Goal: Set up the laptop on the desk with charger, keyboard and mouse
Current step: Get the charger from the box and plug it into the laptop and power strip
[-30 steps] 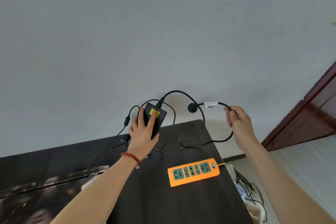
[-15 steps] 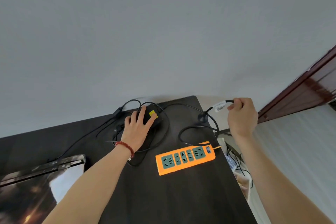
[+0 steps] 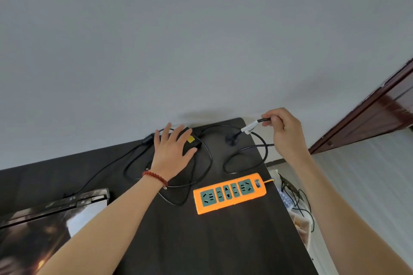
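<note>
Head view looks down on a dark, matte desk (image 3: 174, 236) set against a plain grey wall (image 3: 201, 40). The left hand (image 3: 172, 152) lies flat with fingers spread and straight on the charger (image 3: 190, 140), a black, boxy brick with a small yellow sticker, at the far edge of the desk. A red bead bracelet (image 3: 155, 177) circles that wrist. Thin black cable (image 3: 201, 174) loops loosely on the desk around the brick and runs off to the left toward the laptop (image 3: 44, 225), whose glossy screen shows at the lower left.

The right hand (image 3: 288, 138) is raised above the desk's far right corner, its fingers curled and pinching a thicker, round black cord (image 3: 262, 120) just beyond a white paper tag (image 3: 249, 128). Below the tag the cord ends in a round black plug (image 3: 231, 138) that hangs low over the desk or rests on it; which cannot be told. Another stretch of that cord curves in an open loop on the desk beside it.

Near the desk's right edge lies a power strip (image 3: 230, 193), a long orange bar with rounded corners and green socket faces, all of them free. Past the edge, tangled thin wires (image 3: 297, 198) hang over a pale bag. A reddish-brown wooden door frame (image 3: 368, 118) stands at the right.
</note>
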A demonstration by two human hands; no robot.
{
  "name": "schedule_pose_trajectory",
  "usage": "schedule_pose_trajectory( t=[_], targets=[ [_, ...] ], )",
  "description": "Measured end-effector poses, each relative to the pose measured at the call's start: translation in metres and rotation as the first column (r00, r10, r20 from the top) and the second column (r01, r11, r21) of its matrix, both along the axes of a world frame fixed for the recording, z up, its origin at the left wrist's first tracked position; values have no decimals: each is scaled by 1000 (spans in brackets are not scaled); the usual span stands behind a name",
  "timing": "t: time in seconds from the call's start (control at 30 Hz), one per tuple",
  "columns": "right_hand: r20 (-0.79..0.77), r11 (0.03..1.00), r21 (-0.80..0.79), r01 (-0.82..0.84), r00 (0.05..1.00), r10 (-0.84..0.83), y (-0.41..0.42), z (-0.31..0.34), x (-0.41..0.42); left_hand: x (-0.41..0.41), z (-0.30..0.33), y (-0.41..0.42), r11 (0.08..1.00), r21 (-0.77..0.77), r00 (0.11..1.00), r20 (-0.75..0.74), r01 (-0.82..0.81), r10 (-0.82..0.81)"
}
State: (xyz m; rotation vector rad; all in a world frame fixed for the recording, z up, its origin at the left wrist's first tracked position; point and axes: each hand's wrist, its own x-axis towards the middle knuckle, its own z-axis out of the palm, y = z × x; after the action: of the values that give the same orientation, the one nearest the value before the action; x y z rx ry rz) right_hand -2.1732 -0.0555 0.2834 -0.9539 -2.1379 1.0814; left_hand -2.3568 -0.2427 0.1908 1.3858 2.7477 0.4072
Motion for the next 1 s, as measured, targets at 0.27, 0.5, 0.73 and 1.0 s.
schedule_pose_trajectory(
  t=[0.27, 0.5, 0.73, 1.0],
  targets=[
    [-161, 972, -34, -232, 961, 224, -35, 37, -24, 44, 43, -3, 934, 316, 810, 583, -165, -55],
    [48, 945, 274, -178, 984, 172, -44, 10, -25, 47, 52, -15, 790, 129, -74, 974, -599, -215],
    [370, 963, 238, -128, 928, 32, -42, -46, -19, 39, 42, -26, 799, 73, -156, 966, -597, -205],
    [326, 967, -252, 42, 944, 44, -24, -76, -27, 41, 15, -27, 826, 158, 35, 986, -541, -165]
  ],
)
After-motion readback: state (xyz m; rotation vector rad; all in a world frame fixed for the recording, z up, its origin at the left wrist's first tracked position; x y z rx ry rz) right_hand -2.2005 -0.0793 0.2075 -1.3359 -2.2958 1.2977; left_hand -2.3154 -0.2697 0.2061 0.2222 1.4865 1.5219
